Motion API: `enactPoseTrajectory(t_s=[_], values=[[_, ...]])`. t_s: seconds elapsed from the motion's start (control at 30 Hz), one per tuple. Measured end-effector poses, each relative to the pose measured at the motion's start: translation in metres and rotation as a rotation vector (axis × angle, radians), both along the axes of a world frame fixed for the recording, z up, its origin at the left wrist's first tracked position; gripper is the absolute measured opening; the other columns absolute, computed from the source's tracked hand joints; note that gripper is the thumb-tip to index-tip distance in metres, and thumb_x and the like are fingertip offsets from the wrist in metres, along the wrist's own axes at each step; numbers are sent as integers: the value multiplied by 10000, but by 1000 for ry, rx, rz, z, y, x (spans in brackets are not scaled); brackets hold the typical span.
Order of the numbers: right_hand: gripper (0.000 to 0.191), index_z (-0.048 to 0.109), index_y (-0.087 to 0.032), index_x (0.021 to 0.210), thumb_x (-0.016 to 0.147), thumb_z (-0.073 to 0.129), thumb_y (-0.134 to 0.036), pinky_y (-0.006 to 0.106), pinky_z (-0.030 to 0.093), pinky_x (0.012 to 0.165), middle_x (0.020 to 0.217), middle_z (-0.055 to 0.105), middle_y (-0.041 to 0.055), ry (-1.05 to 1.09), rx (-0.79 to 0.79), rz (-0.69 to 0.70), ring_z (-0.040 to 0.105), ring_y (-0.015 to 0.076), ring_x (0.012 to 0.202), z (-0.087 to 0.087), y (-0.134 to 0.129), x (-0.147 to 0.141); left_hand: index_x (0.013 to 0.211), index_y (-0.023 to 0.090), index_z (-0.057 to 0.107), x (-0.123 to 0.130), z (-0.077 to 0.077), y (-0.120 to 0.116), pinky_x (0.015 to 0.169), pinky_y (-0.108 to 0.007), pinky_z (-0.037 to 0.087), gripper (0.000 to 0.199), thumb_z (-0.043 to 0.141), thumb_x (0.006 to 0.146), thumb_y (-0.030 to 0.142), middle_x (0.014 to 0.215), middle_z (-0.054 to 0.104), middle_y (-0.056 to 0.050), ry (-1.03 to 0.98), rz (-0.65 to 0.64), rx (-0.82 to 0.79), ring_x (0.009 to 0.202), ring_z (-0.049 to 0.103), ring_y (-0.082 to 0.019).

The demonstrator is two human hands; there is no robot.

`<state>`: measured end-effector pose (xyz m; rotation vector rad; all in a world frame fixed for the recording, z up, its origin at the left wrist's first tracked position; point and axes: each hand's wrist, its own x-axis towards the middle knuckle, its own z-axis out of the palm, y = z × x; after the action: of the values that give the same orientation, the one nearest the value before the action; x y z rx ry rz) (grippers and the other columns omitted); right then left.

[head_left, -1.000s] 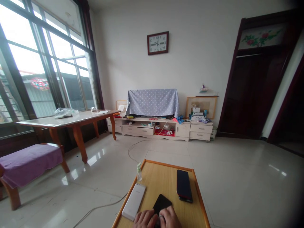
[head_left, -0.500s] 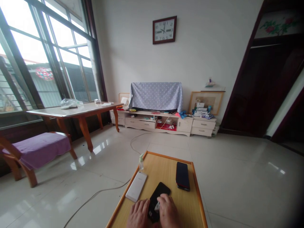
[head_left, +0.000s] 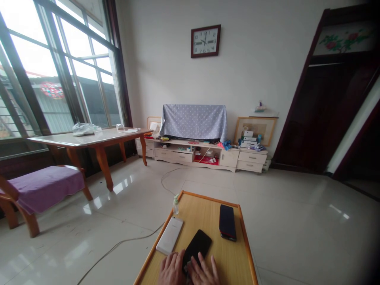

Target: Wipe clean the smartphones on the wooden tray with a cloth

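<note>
My left hand (head_left: 172,268) rests at the lower left corner of a black smartphone (head_left: 197,247), which lies on a low wooden table (head_left: 204,209) with an orange rim. My right hand (head_left: 203,271) lies over the phone's lower right edge with its fingers spread. A small grey bit shows between my hands, too small to name. Left of the phone lies a white smartphone (head_left: 170,236). A dark phone (head_left: 227,222) sits on another device at the right, and a small clear pump bottle (head_left: 176,206) stands at the far left corner.
A pale cable (head_left: 124,239) runs across the tiled floor left of the low table. Further off stand a wooden table (head_left: 95,136) with a plastic bag, a purple-covered bench (head_left: 44,184), and a cream TV cabinet (head_left: 190,152) under a dotted cloth.
My hands have moved apart, and my right hand's fingers have spread out. The black phone lies much as before, and the view has steadied and levelled.
</note>
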<state>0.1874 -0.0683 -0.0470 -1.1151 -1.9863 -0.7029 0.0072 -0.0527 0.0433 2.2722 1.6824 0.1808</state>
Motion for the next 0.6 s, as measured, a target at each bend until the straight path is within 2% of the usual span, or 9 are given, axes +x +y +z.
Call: enactPoseTrajectory(t_s=[0.13,0.27,0.33,0.43,0.53,0.6], values=[[488,612,-354,1396,1005,440,-593,560,494,1020,1324,684,27,76,-201,-59,657,345,1205,24,3,11,1466,192,523,-1,1,-4,1157,-452,380,761,639,736,374,1431,619,-122,-95,-23,75,1354,519,-313],[507,548,-343,1462,994,507,-534,557,505,1030,1403,625,55,95,-307,-98,627,343,1252,40,15,23,1421,215,557,-1,1,-3,1143,-462,407,768,709,690,397,1387,651,-105,-133,-13,97,1330,540,-319],[466,605,-304,1415,1011,476,-498,520,508,1046,1391,636,75,118,-278,-113,648,314,1228,36,19,23,1420,220,556,0,3,-1,1142,-451,409,785,714,667,376,1394,648,-99,-119,-11,68,1338,536,-314],[425,697,-250,1295,1017,463,-471,439,533,1030,1290,706,83,96,-190,-64,698,268,1148,20,20,18,1423,206,557,2,8,0,1138,-442,410,747,658,706,390,1407,640,-109,-96,4,43,1340,538,-304],[432,718,-213,1249,1005,482,-480,378,564,977,1225,737,91,41,-90,-18,727,250,1081,8,17,12,1426,191,559,3,9,0,1139,-443,406,716,598,727,343,1422,631,-118,-95,2,52,1345,536,-297],[446,706,-205,1264,1010,464,-481,374,569,967,1215,741,88,32,-38,-9,733,245,1068,6,14,10,1450,177,537,2,10,0,1153,-442,389,762,599,703,318,1456,604,-123,-86,-15,33,1373,511,-301]])
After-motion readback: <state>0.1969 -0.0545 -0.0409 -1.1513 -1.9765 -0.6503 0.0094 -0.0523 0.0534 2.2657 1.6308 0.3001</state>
